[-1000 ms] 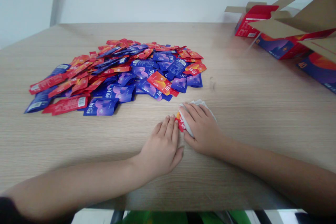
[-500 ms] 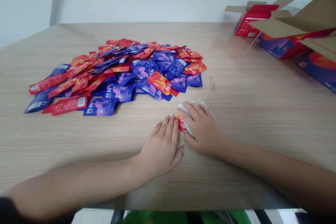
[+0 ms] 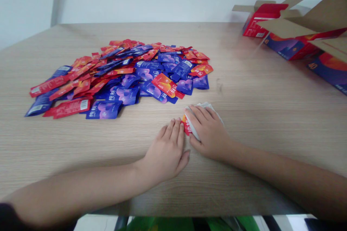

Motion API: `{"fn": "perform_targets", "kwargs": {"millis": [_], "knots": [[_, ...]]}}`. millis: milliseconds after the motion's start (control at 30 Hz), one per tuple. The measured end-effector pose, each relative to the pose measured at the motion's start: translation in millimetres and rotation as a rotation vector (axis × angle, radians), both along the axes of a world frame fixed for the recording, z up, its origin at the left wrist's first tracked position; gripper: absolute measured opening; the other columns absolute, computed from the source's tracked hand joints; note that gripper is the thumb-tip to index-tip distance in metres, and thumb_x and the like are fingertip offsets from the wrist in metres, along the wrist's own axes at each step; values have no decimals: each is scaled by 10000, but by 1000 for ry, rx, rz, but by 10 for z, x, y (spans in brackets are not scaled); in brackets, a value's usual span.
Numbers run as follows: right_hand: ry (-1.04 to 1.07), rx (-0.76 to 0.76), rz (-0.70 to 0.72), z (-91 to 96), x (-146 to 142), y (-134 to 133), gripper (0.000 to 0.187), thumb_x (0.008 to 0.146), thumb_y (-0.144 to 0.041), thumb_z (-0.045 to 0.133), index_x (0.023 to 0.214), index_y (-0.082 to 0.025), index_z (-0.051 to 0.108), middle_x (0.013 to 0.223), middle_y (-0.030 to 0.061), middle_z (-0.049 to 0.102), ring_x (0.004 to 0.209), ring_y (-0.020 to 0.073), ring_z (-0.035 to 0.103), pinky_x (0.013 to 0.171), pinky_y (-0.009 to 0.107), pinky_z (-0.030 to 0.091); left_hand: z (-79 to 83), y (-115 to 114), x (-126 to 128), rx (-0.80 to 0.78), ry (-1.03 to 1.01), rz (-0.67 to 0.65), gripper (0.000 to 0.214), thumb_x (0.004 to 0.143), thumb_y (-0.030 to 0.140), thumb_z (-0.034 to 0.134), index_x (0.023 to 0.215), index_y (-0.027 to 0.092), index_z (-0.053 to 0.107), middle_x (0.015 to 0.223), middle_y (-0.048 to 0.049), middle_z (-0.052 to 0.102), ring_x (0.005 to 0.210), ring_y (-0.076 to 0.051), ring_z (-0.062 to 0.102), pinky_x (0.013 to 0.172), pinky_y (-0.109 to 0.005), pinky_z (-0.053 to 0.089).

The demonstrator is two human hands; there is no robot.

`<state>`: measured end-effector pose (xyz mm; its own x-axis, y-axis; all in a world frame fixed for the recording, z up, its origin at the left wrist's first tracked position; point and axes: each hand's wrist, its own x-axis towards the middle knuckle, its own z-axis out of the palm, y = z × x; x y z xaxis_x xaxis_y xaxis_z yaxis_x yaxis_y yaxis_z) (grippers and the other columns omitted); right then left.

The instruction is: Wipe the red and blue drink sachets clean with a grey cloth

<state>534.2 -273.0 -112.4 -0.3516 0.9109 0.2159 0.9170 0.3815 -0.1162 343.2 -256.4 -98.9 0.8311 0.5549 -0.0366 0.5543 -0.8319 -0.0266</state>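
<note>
My left hand (image 3: 168, 149) lies flat on the wooden table (image 3: 271, 115), fingers stretched out and close together. Its fingertips touch the red edge of a small stack of sachets (image 3: 187, 125). My right hand (image 3: 208, 133) covers that stack from above, fingers curved over it and thumb against its near side. Past the fingertips the stack shows a white back. Just beyond both hands, to the left, spreads a big loose pile of red and purple-blue sachets (image 3: 121, 74).
At the far right stand opened cardboard cartons with raised flaps: a red one (image 3: 257, 21), a purple and red one (image 3: 290, 47) and another cut by the frame edge (image 3: 329, 70). The table's near edge runs just under my forearms. A pale wall stands behind.
</note>
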Motion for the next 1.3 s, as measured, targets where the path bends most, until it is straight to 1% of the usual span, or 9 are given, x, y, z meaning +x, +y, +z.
{"fn": "perform_targets", "kwargs": {"millis": [67, 133, 333, 467, 633, 767, 900, 1100, 1300], "knots": [[-11, -5, 6, 4, 1, -3, 581, 884, -347, 474, 1419, -121, 472, 1485, 200, 401, 1346, 359, 350, 1104, 548, 240, -3, 1, 0, 7, 0, -3, 680, 910, 406, 415, 1392, -72, 437, 1468, -298, 390, 1376, -405, 389, 1088, -504, 390], [-18, -9, 6, 7, 2, -4, 553, 895, -353, 467, 1405, -143, 493, 1490, 192, 396, 1350, 360, 346, 1105, 549, 237, -9, 4, 1, 9, -1, -5, 679, 913, 403, 407, 1393, -76, 435, 1467, -303, 389, 1374, -409, 388, 1090, -501, 387], [-16, -7, 4, 6, -6, 6, 601, 893, -342, 461, 1448, -112, 436, 1490, 202, 394, 1349, 357, 347, 1109, 541, 238, -7, 4, 6, -7, -4, -6, 682, 914, 399, 409, 1397, -81, 428, 1468, -311, 384, 1377, -419, 379, 1093, -508, 381], [4, 3, -7, 8, -8, 10, 668, 894, -344, 449, 1482, -44, 353, 1472, 215, 414, 1337, 346, 358, 1110, 527, 251, -2, -1, -8, -9, -17, -2, 679, 911, 401, 426, 1390, -81, 436, 1463, -312, 393, 1371, -418, 390, 1092, -509, 383], [-17, -18, 2, 18, -2, 3, 619, 898, -346, 443, 1439, -45, 427, 1483, 213, 404, 1351, 355, 342, 1119, 536, 233, -14, 8, -13, -2, -21, -6, 676, 917, 401, 407, 1393, -78, 436, 1463, -308, 395, 1369, -415, 394, 1091, -502, 387], [-3, -19, -1, 3, -1, 10, 649, 886, -343, 454, 1450, -28, 402, 1474, 217, 414, 1347, 355, 350, 1120, 539, 243, -27, 7, -4, 4, -25, -14, 682, 912, 411, 413, 1388, -77, 444, 1458, -308, 402, 1363, -414, 404, 1087, -501, 394], [20, 4, 2, -18, -7, 22, 675, 866, -330, 474, 1449, -1, 389, 1463, 220, 429, 1346, 345, 355, 1127, 518, 254, -28, 3, -3, 12, -31, -4, 684, 907, 411, 418, 1383, -79, 451, 1450, -308, 411, 1353, -414, 418, 1076, -500, 408], [28, 21, 25, -18, -57, 21, 654, 896, -342, 445, 1447, 7, 387, 1475, 219, 419, 1362, 337, 344, 1138, 511, 245, -30, -4, -2, 23, -43, -7, 658, 901, 385, 417, 1365, -78, 474, 1434, -303, 437, 1342, -414, 434, 1067, -507, 420], [8, -6, 28, -2, -122, 30, 647, 908, -358, 428, 1447, -2, 396, 1483, 227, 404, 1366, 353, 335, 1138, 527, 238, -48, -6, -1, 34, -66, -11, 642, 897, 373, 414, 1347, -77, 499, 1424, -301, 452, 1333, -419, 443, 1063, -511, 423]]}}
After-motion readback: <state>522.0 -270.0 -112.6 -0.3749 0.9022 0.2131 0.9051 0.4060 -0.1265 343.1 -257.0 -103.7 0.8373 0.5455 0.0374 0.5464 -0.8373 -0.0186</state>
